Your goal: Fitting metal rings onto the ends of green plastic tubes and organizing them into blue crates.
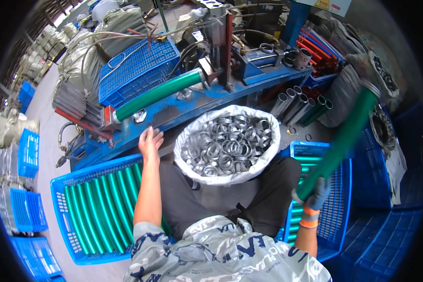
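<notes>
I had right hand [319, 193] clasping green tube [339, 137] near one end: blurred, probably stiff, slick, best held mid-length; left hand [151, 143] loosely spread, empty.

Long green tube [344, 131], pale-rimmed, blurred, slanting up rightward; second green tube [160, 95] spanning blue bench [211, 99].

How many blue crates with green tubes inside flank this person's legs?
2: the left crate beside the left leg, the right crate beside the right leg. Others may be hidden.
</notes>
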Demonstrator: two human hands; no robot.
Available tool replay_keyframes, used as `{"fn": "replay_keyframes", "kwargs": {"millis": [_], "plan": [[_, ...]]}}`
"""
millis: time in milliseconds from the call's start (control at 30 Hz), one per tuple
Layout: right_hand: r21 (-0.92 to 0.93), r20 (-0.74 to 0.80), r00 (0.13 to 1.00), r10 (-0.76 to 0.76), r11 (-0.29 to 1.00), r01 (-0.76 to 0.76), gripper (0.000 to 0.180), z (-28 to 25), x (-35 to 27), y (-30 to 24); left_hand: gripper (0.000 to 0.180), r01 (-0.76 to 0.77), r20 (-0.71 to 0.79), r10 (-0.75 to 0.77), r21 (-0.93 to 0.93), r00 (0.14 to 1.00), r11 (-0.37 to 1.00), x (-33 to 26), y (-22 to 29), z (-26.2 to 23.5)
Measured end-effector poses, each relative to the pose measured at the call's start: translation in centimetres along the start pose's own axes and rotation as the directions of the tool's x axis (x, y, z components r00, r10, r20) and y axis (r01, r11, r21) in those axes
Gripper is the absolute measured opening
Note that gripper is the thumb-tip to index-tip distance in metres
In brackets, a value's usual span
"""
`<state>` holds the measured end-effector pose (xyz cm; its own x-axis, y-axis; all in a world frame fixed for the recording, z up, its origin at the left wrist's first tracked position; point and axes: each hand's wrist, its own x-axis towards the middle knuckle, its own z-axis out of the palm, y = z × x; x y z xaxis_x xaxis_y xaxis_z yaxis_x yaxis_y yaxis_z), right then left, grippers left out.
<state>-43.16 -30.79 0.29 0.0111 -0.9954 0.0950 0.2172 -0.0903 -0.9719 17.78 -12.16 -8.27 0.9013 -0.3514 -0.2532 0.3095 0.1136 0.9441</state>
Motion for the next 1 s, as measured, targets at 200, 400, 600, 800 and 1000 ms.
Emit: {"fn": "replay_keyframes", "kwargs": {"millis": [200, 400, 600, 800, 1000], "plan": [[-0.264, -0.322, 0.944, 0.068, 0.951, -0.159, 0.040, -24.5, -0.3, 9.4, 0.054, -0.287, 0.054, 0.282, 0.263, 0.958, 0.921, -3.6, -3.6, -5.2], [-0.520, -0.708, 0.650, 0.276, 0.419, -0.744, 0.061, -35.6, -5.0, 26.2, 0.051, -0.484, 0.134, 0.495, 0.532, 0.859, 0.695, -6.0, -9.6, -12.2], [-0.274, -0.641, 0.527, 0.557, 0.475, -0.836, 0.078, -34.5, -4.5, 31.7, 0.046, -0.490, 0.253, 0.434, 0.616, 0.865, 0.617, -6.8, -10.2, -7.6], [-0.290, -0.442, 0.579, 0.686, 0.501, -0.815, 0.063, -30.1, 4.6, 35.9, 0.041, -0.487, 0.246, 0.467, 0.707, 0.849, 0.513, -8.5, -10.1, -7.8], [-0.579, -0.464, 0.734, 0.495, 0.458, -0.675, 0.059, -32.7, 5.6, 39.5, 0.040, -0.475, 0.297, 0.387, 0.700, 0.873, 0.534, -9.2, -12.7, -5.2]]}}
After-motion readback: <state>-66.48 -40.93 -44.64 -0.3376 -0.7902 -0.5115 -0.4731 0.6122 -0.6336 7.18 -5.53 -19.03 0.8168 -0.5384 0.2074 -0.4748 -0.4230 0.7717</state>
